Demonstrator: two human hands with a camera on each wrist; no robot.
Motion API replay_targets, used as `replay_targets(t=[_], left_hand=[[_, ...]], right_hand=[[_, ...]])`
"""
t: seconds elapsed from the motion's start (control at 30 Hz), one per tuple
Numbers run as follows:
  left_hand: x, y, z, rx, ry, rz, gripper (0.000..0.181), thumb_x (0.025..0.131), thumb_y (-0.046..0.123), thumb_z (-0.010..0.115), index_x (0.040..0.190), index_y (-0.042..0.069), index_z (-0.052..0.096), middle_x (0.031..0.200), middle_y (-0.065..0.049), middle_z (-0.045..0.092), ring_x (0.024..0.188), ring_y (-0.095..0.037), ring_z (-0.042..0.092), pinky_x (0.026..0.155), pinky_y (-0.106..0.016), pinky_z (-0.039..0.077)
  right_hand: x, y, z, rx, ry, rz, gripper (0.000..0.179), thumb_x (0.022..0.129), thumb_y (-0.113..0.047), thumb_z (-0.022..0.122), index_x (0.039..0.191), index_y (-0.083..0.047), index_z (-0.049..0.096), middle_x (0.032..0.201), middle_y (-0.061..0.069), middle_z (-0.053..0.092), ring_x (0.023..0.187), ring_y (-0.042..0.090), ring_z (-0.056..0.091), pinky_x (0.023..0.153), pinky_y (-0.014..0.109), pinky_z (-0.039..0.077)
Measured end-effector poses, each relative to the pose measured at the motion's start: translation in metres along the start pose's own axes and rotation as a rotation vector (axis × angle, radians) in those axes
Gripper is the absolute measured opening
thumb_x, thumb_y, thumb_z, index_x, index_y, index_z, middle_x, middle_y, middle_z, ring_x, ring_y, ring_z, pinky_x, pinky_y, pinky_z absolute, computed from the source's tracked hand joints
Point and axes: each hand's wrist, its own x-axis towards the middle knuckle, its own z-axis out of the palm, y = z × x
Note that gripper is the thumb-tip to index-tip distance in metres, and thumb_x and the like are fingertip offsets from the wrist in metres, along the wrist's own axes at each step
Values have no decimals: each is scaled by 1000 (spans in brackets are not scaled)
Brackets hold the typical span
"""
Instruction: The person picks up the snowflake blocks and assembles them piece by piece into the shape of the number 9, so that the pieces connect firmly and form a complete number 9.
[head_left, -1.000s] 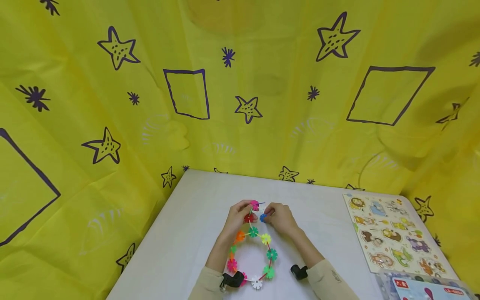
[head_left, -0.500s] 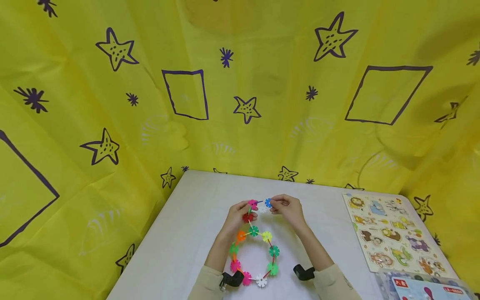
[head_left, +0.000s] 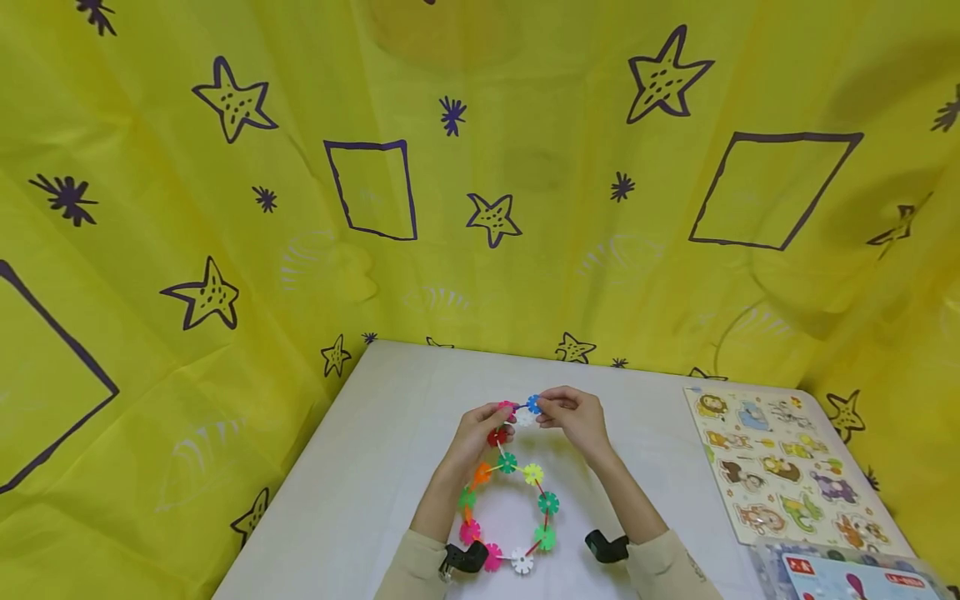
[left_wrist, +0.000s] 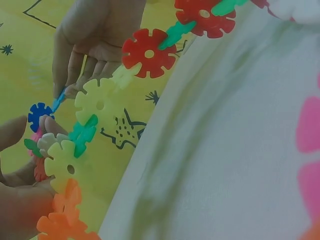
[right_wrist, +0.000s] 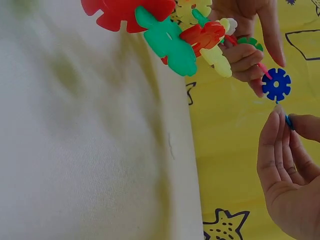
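A chain of slotted plastic snowflake discs hangs in a loop, with a white disc (head_left: pixel 522 561) at its bottom and a yellow one (head_left: pixel 533 474) at upper right. My left hand (head_left: pixel 471 435) holds the chain's upper end, near a pink disc (head_left: pixel 507 409) and a red disc (head_left: pixel 497 437). A dark blue disc (right_wrist: pixel 276 84) sticks out from that end. Between thumb and fingers, my right hand (head_left: pixel 579 419) pinches a light blue disc (right_wrist: pixel 288 121). Its edge meets the dark blue disc's edge; how deep the slots engage is hidden by fingertips.
The white table (head_left: pixel 360 467) lies beneath. On the right is an animal puzzle board (head_left: pixel 795 467), with a clear plastic pack bearing a printed label (head_left: pixel 855 579) in front of it. A yellow patterned curtain (head_left: pixel 480 283) surrounds the table's back and sides.
My right hand first moved up and away to the right with the light blue disc. It then came slightly left, bringing that disc against the dark blue one. The left hand barely moved.
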Motion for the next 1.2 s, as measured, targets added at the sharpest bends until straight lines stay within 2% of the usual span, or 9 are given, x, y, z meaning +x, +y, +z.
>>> replay_targets(t=[0.2,0.43,0.57,0.77,0.87,1.03,1.2], left_hand=[[2,0,2,11,24,12,47,103,24,69,126,-16,61,96,-5,66,77,-13,63,75,-20,58],[2,0,2,39,30,9,50,102,24,69,127,-19,59,98,-12,67,78,-14,63,76,-20,58],[1,-1,2,37,48,6,49,101,22,72,125,-20,60,94,-7,68,79,-14,64,76,-20,58],[-1,-1,5,52,78,14,46,99,20,73,123,-18,63,89,-2,71,79,-14,65,75,-20,57],[-1,-1,4,59,73,17,45,100,20,72,123,-18,63,91,-3,71,80,-15,66,76,-20,57],[-1,0,0,79,38,13,39,103,16,66,126,-16,62,104,-15,70,85,-15,66,80,-22,58],[-1,-1,-4,102,25,12,40,104,17,64,128,-15,60,108,-18,69,85,-16,65,80,-22,57]], right_hand=[[-1,-3,1,30,19,-35,22,95,-3,75,109,14,69,90,22,75,72,20,76,72,42,64],[-1,-2,4,41,2,-40,20,94,-2,77,106,12,70,90,25,74,71,23,76,73,47,63],[-1,-2,5,32,-6,-49,20,93,1,76,106,15,70,90,27,73,71,23,76,75,53,62],[-2,0,7,59,-6,-52,18,93,4,75,104,17,70,90,28,74,71,25,77,72,47,63],[-3,2,7,71,-17,-54,18,92,3,76,103,17,70,91,30,73,71,25,77,72,48,63],[-2,3,5,60,-56,-55,20,93,0,77,103,16,69,92,31,73,73,27,77,75,53,62],[2,8,4,17,-56,-39,27,100,-14,73,103,13,71,90,25,75,75,32,78,73,47,63]])
